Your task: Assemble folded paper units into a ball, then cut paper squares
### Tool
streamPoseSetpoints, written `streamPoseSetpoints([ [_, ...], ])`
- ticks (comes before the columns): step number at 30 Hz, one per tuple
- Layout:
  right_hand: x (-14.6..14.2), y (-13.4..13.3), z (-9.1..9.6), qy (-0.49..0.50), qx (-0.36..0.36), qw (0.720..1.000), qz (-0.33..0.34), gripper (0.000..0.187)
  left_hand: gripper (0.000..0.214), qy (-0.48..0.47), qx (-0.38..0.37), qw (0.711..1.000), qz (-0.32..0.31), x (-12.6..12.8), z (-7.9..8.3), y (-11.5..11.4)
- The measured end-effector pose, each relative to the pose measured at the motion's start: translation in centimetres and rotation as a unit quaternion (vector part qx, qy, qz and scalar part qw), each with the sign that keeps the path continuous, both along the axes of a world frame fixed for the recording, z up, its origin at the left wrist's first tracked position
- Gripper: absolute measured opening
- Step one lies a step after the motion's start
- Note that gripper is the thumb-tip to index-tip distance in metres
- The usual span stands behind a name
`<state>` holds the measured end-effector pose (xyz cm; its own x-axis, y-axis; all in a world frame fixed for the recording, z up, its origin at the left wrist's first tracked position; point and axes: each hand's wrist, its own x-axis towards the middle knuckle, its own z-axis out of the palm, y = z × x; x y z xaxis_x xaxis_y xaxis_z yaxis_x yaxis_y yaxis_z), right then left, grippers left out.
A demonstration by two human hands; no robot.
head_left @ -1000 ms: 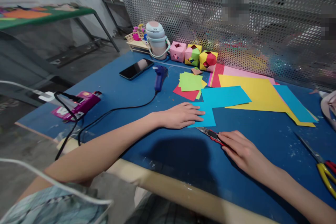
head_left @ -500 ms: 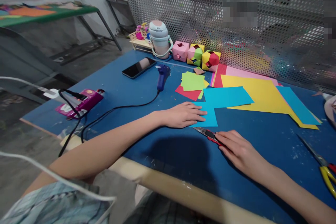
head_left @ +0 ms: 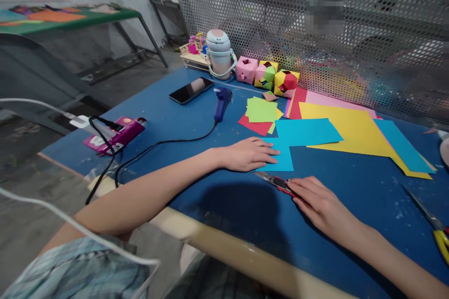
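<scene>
- Right grip [head_left: 317, 198]: fingers clamped together on the handle of the red-and-black cutter [head_left: 280, 183]. The blade points to the person's left; whether its tip touches the bench [head_left: 354, 177] cannot be told.
- Left grip [head_left: 245, 155]: palm down and flattened, fingers only slightly apart, resting on the small blue sheet [head_left: 286, 160]. It pins the sheet rather than grasping it.
- Step in hand, as judged: steadying the sheet with the cutter at the ready. Press evenly with the whole left palm so that the sheet cannot turn.
- Draw the left fingertips well back from any line the blade is to follow; at present the blade lies just beside that hand.
- Hold the cutter low and firm, and use light, even pressure. A twisted blade would probably tear or crease paper this thin.
- Position of the sheet: under the left fingers, its right part exposed, and beyond the cutter as seen by the person. The blade lies just off the near edge.
- The sheet's far side meets or overlaps the blue rectangle [head_left: 310, 131]; which lies uppermost cannot be told. Separate the two before applying the blade.
</scene>
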<state>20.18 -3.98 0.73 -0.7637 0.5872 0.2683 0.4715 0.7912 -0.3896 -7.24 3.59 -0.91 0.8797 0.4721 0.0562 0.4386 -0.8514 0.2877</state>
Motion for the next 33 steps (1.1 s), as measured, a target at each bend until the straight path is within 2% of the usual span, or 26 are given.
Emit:
streamPoseSetpoints([
  [8, 0.3, 0.0, 0.4, -0.002, -0.049, 0.999, 0.008, 0.032, 0.034, -0.023, -0.004, 1.000, 0.011, 0.0, -0.1, -0.2],
  [10, 0.6, 0.8, 0.8, 0.008, -0.074, 0.997, -0.013, 0.030, 0.032, -0.037, -0.002, 0.999, 0.016, 0.1, 0.0, -0.3],
  [12, 0.6, 2.2, 1.2, 0.050, -0.129, 0.988, -0.070, 0.028, 0.031, -0.056, 0.006, 0.998, 0.023, 0.2, 0.1, -0.5],
  [13, 0.6, 3.0, 1.3, 0.088, -0.176, 0.974, -0.112, 0.027, 0.031, -0.066, 0.010, 0.997, 0.027, 0.3, 0.1, -0.6],
  [14, 0.4, 3.9, 1.4, 0.136, -0.239, 0.948, -0.160, 0.027, 0.032, -0.075, 0.014, 0.997, 0.031, 0.4, 0.2, -0.7],
  [16, -0.2, 5.7, 1.5, 0.248, -0.388, 0.857, -0.234, 0.025, 0.036, -0.085, 0.020, 0.995, 0.043, 0.6, 0.1, -0.9],
  [18, -0.9, 7.1, 1.6, 0.337, -0.508, 0.750, -0.256, 0.020, 0.039, -0.085, 0.030, 0.994, 0.056, 0.8, 0.0, -1.0],
  [19, -1.4, 7.6, 1.6, 0.367, -0.548, 0.707, -0.255, 0.016, 0.040, -0.082, 0.037, 0.994, 0.064, 1.0, -0.1, -1.1],
  [20, -1.8, 8.0, 1.6, 0.388, -0.577, 0.674, -0.252, 0.013, 0.040, -0.078, 0.044, 0.993, 0.073, 1.1, -0.1, -1.2],
  [22, -2.7, 8.5, 1.5, 0.415, -0.611, 0.627, -0.250, 0.015, 0.040, -0.067, 0.055, 0.992, 0.090, 1.4, -0.2, -1.3],
  [24, -3.6, 8.8, 1.3, 0.430, -0.630, 0.597, -0.247, 0.023, 0.040, -0.060, 0.064, 0.991, 0.105, 1.7, -0.2, -1.5],
  [27, -4.8, 9.0, 1.1, 0.443, -0.645, 0.579, -0.228, 0.027, 0.036, -0.059, 0.077, 0.987, 0.128, 2.3, -0.1, -1.8],
  [30, -5.5, 9.0, 1.3, 0.464, -0.643, 0.579, -0.190, 0.023, 0.024, -0.061, 0.085, 0.982, 0.156, 2.9, -0.3, -2.1],
  [33, -5.7, 9.0, 1.8, 0.477, -0.629, 0.595, -0.152, 0.017, 0.006, -0.070, 0.090, 0.975, 0.189, 3.4, -0.6, -2.4],
])
